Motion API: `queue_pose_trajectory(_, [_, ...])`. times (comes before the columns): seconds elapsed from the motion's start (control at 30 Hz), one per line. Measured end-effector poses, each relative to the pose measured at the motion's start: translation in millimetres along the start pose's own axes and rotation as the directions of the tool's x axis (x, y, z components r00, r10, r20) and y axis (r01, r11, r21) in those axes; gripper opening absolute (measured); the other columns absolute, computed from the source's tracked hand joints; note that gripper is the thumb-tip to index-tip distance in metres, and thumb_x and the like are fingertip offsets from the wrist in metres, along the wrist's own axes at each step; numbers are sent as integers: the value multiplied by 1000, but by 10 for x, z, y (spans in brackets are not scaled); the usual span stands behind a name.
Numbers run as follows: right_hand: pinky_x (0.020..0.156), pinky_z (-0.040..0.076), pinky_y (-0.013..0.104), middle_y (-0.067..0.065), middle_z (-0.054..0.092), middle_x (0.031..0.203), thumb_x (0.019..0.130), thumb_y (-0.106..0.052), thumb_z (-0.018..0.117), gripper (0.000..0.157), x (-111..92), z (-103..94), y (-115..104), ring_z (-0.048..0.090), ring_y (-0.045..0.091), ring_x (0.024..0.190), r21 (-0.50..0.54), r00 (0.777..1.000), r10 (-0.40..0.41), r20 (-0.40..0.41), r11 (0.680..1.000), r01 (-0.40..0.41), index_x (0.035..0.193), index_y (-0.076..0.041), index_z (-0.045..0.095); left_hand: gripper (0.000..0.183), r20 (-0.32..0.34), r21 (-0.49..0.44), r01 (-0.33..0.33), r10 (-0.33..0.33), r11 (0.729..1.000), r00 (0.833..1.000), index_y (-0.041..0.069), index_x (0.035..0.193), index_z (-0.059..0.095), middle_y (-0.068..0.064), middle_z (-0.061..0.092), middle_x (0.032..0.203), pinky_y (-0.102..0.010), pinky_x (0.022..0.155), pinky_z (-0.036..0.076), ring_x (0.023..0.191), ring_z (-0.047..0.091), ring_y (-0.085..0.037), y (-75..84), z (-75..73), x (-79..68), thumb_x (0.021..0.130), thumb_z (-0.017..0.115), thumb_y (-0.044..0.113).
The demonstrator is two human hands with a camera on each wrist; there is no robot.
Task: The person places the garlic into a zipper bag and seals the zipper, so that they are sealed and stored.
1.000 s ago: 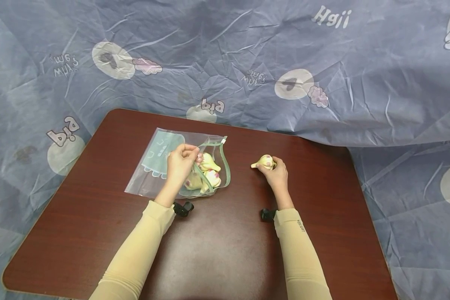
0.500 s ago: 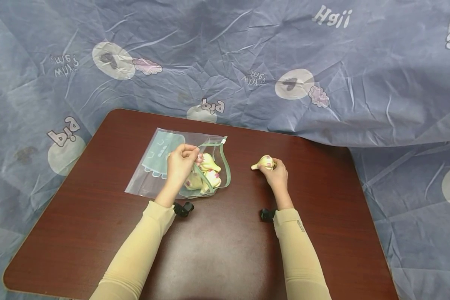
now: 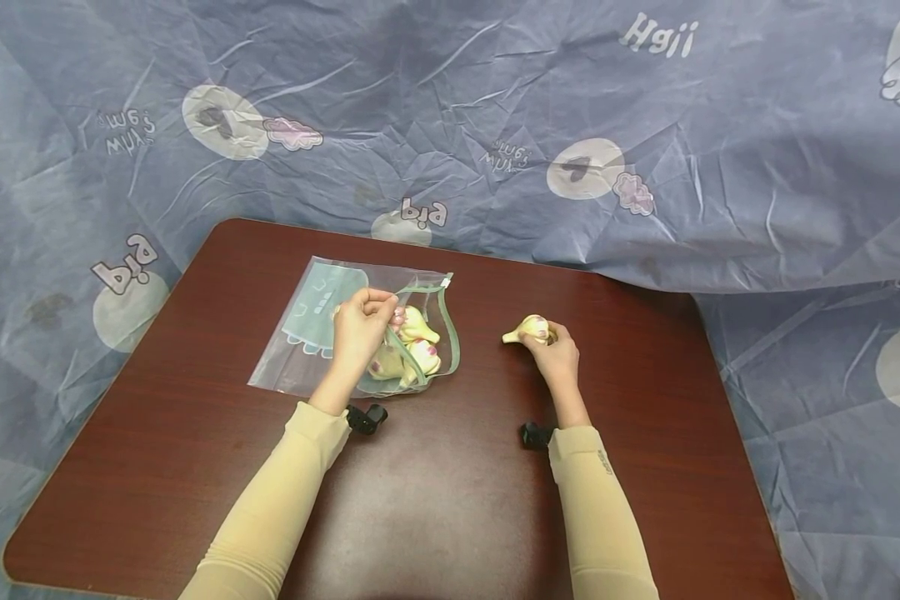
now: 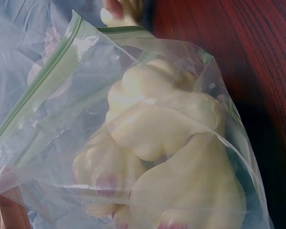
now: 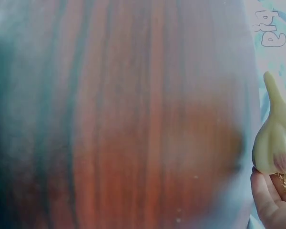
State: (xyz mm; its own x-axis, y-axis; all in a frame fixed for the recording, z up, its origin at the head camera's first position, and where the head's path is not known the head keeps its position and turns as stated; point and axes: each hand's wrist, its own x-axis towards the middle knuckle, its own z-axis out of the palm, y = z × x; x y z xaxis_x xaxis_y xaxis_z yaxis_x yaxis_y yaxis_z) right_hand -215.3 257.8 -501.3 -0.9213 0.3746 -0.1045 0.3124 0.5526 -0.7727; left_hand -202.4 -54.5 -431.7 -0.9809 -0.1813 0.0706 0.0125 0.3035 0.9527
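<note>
A clear zip bag (image 3: 273, 371) with a green-edged mouth lies on its side, its mouth gaping toward the right. At the upper edge of that mouth, my left hand (image 3: 360, 329) pinches the plastic between thumb and fingers. Several pale garlic bulbs (image 3: 423, 357) with purple patches are inside; the left wrist view shows the bulbs (image 4: 152, 119) crowded together behind the film. To the right of the bag, my right hand (image 3: 558, 358) grips another garlic bulb (image 3: 534, 328), stem pointing left. In the right wrist view this bulb (image 5: 274, 143) shows its stringy roots beside the fingertips (image 5: 261, 186).
The reddish-brown table (image 3: 645, 467) has a rounded far-left corner. Behind it hangs a creased blue-grey cloth (image 3: 435, 108) with cartoon prints. A small white slider (image 3: 446, 283) sits at the bag mouth's far corner. Black cameras (image 3: 367, 418) are strapped to both wrists.
My right hand and its garlic bulb have shifted slightly toward me, and the bulb has turned a little. The left hand and the bag stay in place.
</note>
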Motion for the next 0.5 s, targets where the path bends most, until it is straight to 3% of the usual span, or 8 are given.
queue_pose_trajectory(0.27, [102, 44, 48, 21, 60, 133, 83, -36, 76, 70, -87, -43, -70, 56, 34, 120, 42, 999, -49, -17, 998, 49, 139, -2, 51, 20, 6, -15, -6, 6, 1000, 1000, 3, 102, 69, -16, 76, 90, -17, 53, 41, 63, 60, -4, -19, 4, 3, 94, 66, 22])
queue_pose_trajectory(0.5, [92, 47, 41, 18, 64, 127, 83, -31, 77, 64, -163, -65, -152, 60, 28, 106, 75, 994, -99, -40, 992, 102, 137, -5, 55, 20, 1, -18, 6, -6, 1000, 1000, 4, 102, 69, -16, 76, 90, -18, 53, 41, 64, 61, -4, -17, 18, 3, 94, 66, 22])
